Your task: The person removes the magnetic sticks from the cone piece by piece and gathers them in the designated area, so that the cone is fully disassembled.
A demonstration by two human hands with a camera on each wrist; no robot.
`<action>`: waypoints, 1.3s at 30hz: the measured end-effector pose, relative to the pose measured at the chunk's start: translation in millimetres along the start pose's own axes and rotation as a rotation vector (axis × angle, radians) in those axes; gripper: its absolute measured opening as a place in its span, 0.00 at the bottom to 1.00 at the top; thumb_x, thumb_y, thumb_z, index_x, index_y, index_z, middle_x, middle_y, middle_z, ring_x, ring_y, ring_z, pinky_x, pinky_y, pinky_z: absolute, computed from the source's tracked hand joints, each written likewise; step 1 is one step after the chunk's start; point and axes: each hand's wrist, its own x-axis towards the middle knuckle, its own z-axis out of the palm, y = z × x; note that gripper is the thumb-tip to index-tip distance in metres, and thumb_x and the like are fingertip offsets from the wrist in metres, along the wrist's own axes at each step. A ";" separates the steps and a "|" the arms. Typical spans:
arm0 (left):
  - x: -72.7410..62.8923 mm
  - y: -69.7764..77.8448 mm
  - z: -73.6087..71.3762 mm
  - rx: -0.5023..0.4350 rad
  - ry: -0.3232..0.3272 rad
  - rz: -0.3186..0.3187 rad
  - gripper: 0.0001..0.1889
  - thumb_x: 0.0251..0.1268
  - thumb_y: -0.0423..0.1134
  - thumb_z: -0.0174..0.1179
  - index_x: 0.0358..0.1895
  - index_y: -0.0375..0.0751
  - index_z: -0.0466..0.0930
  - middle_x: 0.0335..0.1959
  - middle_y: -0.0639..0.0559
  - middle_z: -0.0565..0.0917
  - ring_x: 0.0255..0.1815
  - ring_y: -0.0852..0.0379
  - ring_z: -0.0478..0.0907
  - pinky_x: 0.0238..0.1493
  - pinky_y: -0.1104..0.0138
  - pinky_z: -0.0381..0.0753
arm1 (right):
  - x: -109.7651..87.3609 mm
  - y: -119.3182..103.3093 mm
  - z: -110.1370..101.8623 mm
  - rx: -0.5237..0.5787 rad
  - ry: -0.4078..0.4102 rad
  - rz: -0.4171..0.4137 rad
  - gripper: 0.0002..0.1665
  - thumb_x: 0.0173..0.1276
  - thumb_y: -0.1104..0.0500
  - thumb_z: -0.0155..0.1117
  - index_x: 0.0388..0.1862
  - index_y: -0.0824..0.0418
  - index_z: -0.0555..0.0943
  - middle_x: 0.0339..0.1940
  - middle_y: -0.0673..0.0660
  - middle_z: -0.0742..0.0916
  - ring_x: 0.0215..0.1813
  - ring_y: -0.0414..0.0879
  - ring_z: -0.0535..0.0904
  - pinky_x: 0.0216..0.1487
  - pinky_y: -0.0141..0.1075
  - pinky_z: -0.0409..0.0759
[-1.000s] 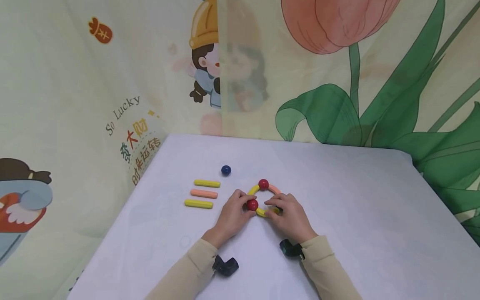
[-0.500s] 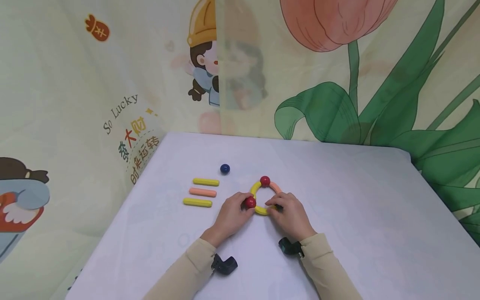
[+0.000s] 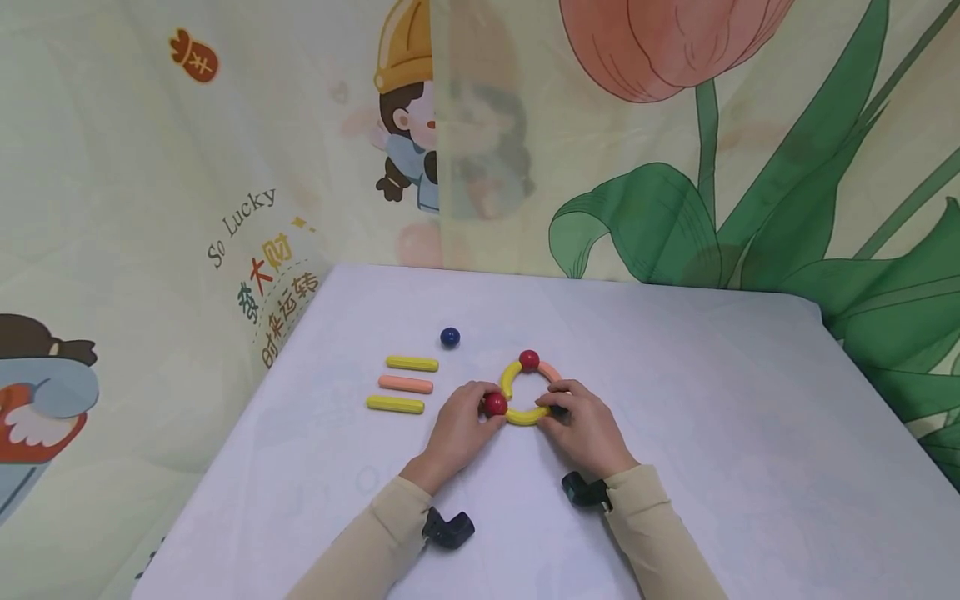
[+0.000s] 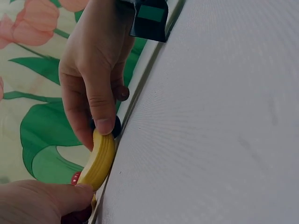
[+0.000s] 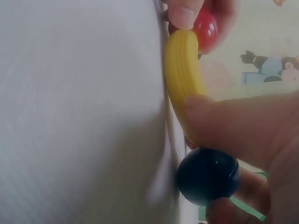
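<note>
Table: white-covered table (image 3: 750,383); far edge at 12 o'clock, slanting side edge towards 10, beyond the loose sticks; the widest room lies from the right hand towards 3.
Left hand: the left hand (image 3: 461,421) grips the near red ball (image 3: 496,404) between thumb and fingers; the loop lies at its 2 o'clock.
Right hand: the right hand (image 3: 588,421) pinches the lower yellow rod (image 5: 180,58) by its 3 o'clock end, beside the held blue ball (image 5: 205,175); the loop lies at its 10.
Loop: the loop (image 3: 521,418) sits between both hands, unjoined around 9 o'clock.
Loose sticks: two yellow sticks (image 3: 412,364) and a pink stick (image 3: 406,384) between them, at the left hand's 10, each running roughly 9 to 3.
Upper yellow rod: the upper yellow rod (image 3: 509,382) runs about 1 to 7; its near end seems just apart from the near red ball, at that end's 8. This gap looks decisive; the left hand is nearer.
Pink curved rod: the pink curved rod (image 3: 550,372) at the loop's 1 to 2.
Balls: far red ball (image 3: 529,360) at the loop's 12; loose blue ball (image 3: 450,337) at 12 from the left hand.
</note>
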 end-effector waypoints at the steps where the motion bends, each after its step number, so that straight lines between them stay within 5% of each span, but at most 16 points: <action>1: -0.2 0.1 0.0 -0.005 0.007 -0.001 0.22 0.59 0.39 0.70 0.56 0.46 0.76 0.47 0.54 0.80 0.43 0.60 0.73 0.45 0.67 0.79 | 0.0 0.4 0.0 0.000 -0.005 0.000 0.15 0.55 0.60 0.77 0.43 0.54 0.88 0.54 0.53 0.81 0.56 0.52 0.78 0.58 0.48 0.77; 20: 2.9 0.2 -5.4 -0.047 0.135 -0.041 0.21 0.58 0.41 0.71 0.55 0.45 0.78 0.43 0.54 0.73 0.38 0.60 0.72 0.39 0.71 0.77 | 1.2 5.0 2.0 -0.009 -0.017 -0.030 0.13 0.54 0.62 0.78 0.39 0.54 0.87 0.53 0.51 0.82 0.57 0.51 0.78 0.59 0.47 0.77; 28: 15.9 -5.3 -27.2 0.000 0.249 -0.093 0.22 0.60 0.43 0.69 0.56 0.43 0.79 0.43 0.51 0.76 0.40 0.56 0.72 0.38 0.67 0.76 | 2.6 5.7 -0.2 -0.006 -0.013 -0.031 0.14 0.54 0.62 0.78 0.39 0.54 0.87 0.53 0.52 0.82 0.56 0.51 0.78 0.60 0.47 0.76; 39: 39.4 -18.8 -69.9 0.103 0.190 -0.207 0.21 0.64 0.44 0.64 0.58 0.41 0.78 0.47 0.46 0.80 0.47 0.49 0.71 0.42 0.60 0.75 | 0.7 8.1 -1.4 0.026 -0.001 -0.056 0.14 0.54 0.63 0.78 0.40 0.55 0.87 0.51 0.50 0.83 0.55 0.49 0.79 0.58 0.45 0.77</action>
